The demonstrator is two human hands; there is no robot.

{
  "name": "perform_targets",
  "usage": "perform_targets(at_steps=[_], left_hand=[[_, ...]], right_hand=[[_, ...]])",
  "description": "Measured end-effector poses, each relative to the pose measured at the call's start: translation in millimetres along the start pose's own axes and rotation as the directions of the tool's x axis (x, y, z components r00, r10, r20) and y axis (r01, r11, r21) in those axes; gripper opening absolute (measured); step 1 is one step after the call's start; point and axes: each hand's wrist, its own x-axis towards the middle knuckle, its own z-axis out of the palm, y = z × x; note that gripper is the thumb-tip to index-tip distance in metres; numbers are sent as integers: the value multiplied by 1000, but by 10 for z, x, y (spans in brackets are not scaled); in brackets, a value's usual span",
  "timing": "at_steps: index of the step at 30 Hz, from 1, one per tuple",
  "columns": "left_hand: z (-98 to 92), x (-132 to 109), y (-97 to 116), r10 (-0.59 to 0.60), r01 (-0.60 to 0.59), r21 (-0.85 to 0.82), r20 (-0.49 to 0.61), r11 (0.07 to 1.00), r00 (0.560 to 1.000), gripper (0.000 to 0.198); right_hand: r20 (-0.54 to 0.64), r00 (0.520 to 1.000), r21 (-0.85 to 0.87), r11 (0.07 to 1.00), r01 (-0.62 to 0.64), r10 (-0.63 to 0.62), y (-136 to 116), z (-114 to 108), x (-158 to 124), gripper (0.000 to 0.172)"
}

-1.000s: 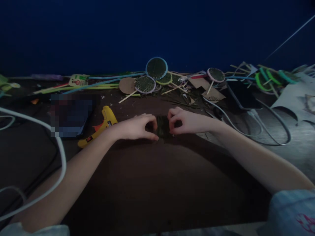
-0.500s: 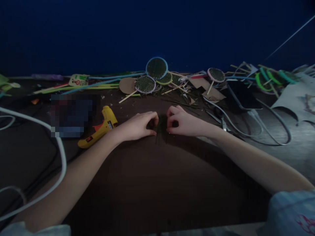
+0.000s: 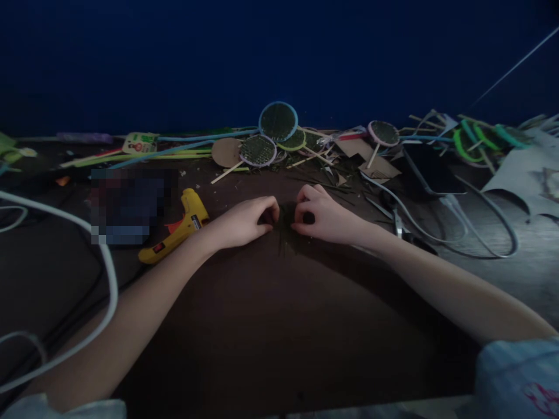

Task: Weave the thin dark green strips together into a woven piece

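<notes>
My left hand (image 3: 247,221) and my right hand (image 3: 323,215) face each other just above the dark brown table (image 3: 279,326). The fingers of both are curled in, thumbs towards the fingertips. Between them is a small bundle of thin dark green strands (image 3: 286,218), with loose ends hanging towards me. My fingers close on its two sides. The picture is too dark to tell how the strands are joined. Left of my left wrist lies a yellow glue gun (image 3: 194,209) with an orange trigger.
Small round fans (image 3: 278,121) with coloured rims lie along the back, among dark green scraps. Scissors (image 3: 397,224) lie beyond my right forearm. A phone (image 3: 432,169) with cables is at the right. A white cable (image 3: 111,273) curves across the left.
My right hand has shifted slightly left, its thumb lower over the strands. My left fingertips have drawn a little left. The bundle stays between my hands.
</notes>
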Motion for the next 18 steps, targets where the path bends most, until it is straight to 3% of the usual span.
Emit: perform_targets(at_steps=[11, 18], left_hand=[[-42, -2, 13, 7, -5, -73, 26, 997, 1000, 18], [-62, -41, 160, 26, -31, -80, -58, 996, 998, 19]], right_hand=[[-22, 1000, -6, 1000, -7, 7, 30, 45, -1, 13], [-14, 1000, 7, 1000, 17, -17, 34, 42, 0, 14]])
